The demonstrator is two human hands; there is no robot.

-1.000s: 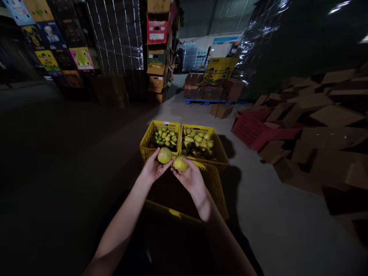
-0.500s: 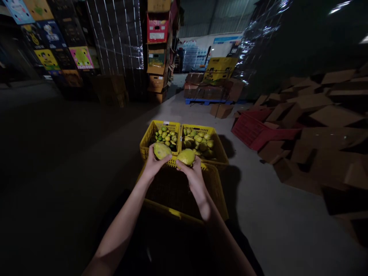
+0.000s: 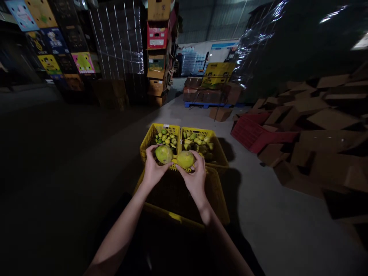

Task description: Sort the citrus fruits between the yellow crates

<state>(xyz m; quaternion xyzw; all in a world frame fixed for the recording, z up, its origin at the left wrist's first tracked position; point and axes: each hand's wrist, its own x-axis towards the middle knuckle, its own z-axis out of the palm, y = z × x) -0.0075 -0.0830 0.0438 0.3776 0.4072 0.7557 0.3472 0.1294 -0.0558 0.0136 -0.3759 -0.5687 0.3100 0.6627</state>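
My left hand [image 3: 153,167] grips a yellow-green fruit [image 3: 164,154], plump like a small papaya or mango, with thumb and fingers round its sides. A second yellow-green fruit [image 3: 185,159], with a darker patch near its top, is held in my right hand [image 3: 196,175]. The two fruits are side by side, a small gap apart, above the far rim of the near yellow crate [image 3: 220,193]. Shadow covers much of that crate's inside. Just beyond stand a left yellow crate [image 3: 145,138] of smaller green and yellow fruits and a right yellow crate [image 3: 220,150] of larger ones.
A red crate [image 3: 253,134] lies among a heap of flattened cardboard boxes [image 3: 324,153] on the right. Farther back are a blue pallet [image 3: 205,104] with cartons and a tall stack of fruit boxes [image 3: 156,57]. Wrapped stacks rise at left and right.
Both fruits have turned in my hands and sit slightly lower in view. My right fingers now reach over the top of their fruit. The camera view has tilted up a little.
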